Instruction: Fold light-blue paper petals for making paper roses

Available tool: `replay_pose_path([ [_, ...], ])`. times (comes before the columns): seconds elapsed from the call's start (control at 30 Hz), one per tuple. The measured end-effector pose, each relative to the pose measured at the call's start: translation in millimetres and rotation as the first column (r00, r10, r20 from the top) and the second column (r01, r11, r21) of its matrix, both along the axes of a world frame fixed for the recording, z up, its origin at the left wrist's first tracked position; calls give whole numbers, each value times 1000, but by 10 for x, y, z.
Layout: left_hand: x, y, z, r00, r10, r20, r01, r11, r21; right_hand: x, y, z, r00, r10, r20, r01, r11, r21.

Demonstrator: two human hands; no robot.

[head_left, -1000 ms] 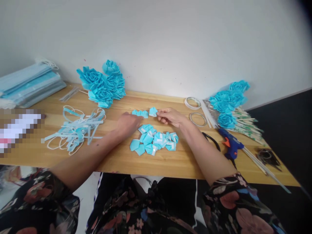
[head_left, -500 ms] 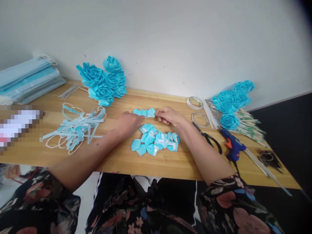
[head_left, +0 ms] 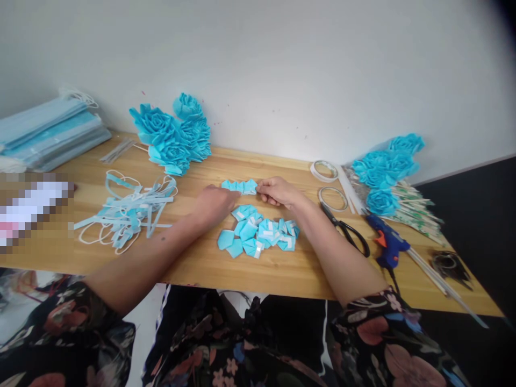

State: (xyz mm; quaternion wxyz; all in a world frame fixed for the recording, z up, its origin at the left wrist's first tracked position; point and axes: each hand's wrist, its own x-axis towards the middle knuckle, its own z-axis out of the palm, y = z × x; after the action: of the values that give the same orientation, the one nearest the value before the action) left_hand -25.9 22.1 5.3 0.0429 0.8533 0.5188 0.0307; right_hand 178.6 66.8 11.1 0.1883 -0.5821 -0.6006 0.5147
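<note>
A short row of folded light-blue petals, cut from mask-like fabric, lies in front of me in the middle of the table. My right hand pinches its right end between thumb and forefinger, the other fingers curled under. At its near left edge my left hand is closed, fingertips at the row and partly hidden behind the hand. Just nearer to me is a loose heap of folded blue petals, several with white strips of tape on them.
Cut mask strips and ear loops lie left, with stacked masks behind. Blue fabric roses stand at the back; more roses lie right. Tape rolls, black-handled scissors and a blue glue gun are beside my right arm.
The view has shifted slightly, so everything sits a little further right. Both hands keep nearly the same hold at the row of petals.
</note>
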Motion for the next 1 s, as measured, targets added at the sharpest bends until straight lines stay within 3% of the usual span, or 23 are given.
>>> replay_pose_path([
  [0.3, -16, -5, -29, 999, 23, 35, -23, 1000, 16, -14, -10, -11, 998, 16, 68, -20, 998, 56],
  [0.63, -59, -19, -63, 965, 113, 236, -139, 985, 98, 1, -1, -48, 996, 33, 88, -41, 995, 90],
  [1.0, -12, 13, -109, 985, 70, 161, -79, 995, 53, 19, 5, -105, 996, 47, 80, -56, 992, 112],
])
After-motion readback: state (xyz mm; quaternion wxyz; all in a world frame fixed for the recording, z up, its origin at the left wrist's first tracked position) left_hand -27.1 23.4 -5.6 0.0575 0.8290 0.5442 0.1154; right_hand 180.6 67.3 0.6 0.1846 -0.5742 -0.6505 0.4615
